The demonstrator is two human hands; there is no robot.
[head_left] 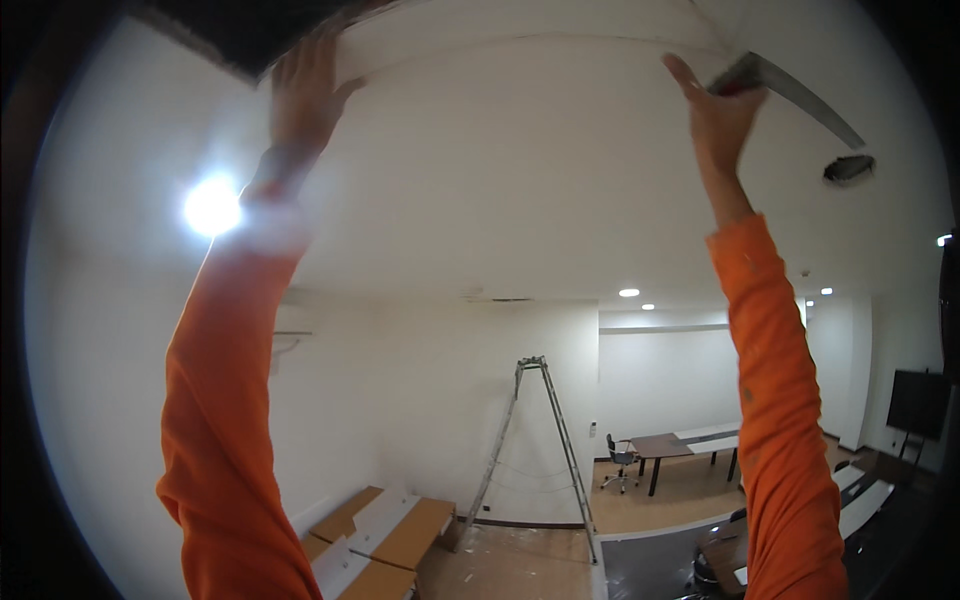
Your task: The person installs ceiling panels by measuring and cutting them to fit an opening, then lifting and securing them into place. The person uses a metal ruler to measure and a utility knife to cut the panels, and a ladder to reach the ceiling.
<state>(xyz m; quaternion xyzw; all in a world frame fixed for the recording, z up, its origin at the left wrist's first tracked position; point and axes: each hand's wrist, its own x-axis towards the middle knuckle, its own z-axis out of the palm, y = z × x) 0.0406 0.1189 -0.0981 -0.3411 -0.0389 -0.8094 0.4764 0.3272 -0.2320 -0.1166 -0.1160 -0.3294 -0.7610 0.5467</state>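
Observation:
My two arms in orange sleeves reach up to a white ceiling (520, 180). Up at the left, my left hand (305, 95) lies with fingers stretched and thumb apart against a white board (530, 50), beside the edge of a dark opening (240, 35). My right hand (722, 125) is raised near the board's right end, thumb stretched out; its other fingers are foreshortened and partly hidden. Next to it runs a long grey slot (800, 100) in the ceiling. A small red patch shows by those fingers; I cannot make out what it is.
A round hole (850, 169) is cut in the ceiling at right, and a bright lamp (213, 207) shines at left. Below stand a stepladder (533, 365), wood-and-white desks (400, 525), an office chair (618, 458), a brown table (660, 446) and a dark screen (917, 404).

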